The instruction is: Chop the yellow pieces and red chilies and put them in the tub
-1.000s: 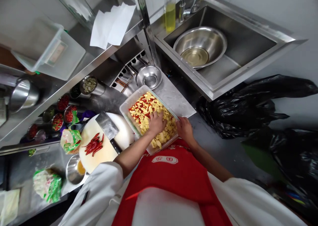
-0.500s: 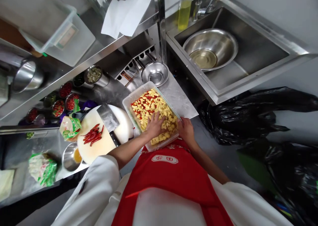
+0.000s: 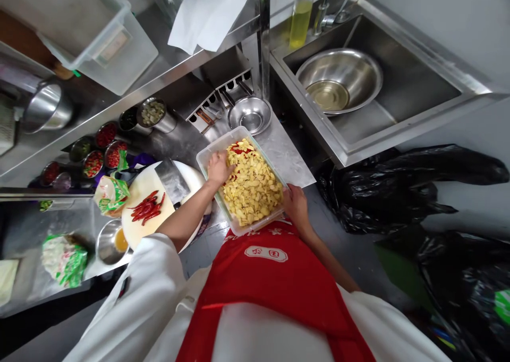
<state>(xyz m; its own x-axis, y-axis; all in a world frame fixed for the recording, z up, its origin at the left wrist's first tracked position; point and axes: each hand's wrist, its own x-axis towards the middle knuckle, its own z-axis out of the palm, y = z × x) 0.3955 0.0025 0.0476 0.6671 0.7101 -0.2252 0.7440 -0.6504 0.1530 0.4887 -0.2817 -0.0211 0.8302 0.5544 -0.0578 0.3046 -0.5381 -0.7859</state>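
A clear plastic container (image 3: 204, 157) full of thin yellow slices (image 3: 255, 192), with some red chili pieces (image 3: 241, 148) at the far end, is against the front of my red apron. My left hand (image 3: 219, 168) lies at the far left side of the container, thumb spread, its fingertips partly hidden among the slices. Gripping the right rim near me is my right hand (image 3: 295, 203). On the round cutting board (image 3: 137, 232), left of the container, lie dried red chilies (image 3: 147, 208) and a cleaver (image 3: 172, 180), its handle mostly behind my left forearm.
A steel bowl (image 3: 251, 115) stands behind the container. Metal tubs of chopped ingredients (image 3: 152, 115) line the back left under a shelf (image 3: 167, 72). To the right are a sink (image 3: 414, 70) holding a large basin (image 3: 358, 67), and black bags (image 3: 370, 197) below it.
My left hand has moved from the middle of the slices to the far left side. Yellow slices now cover most of the red pieces. My right hand still grips the rim.
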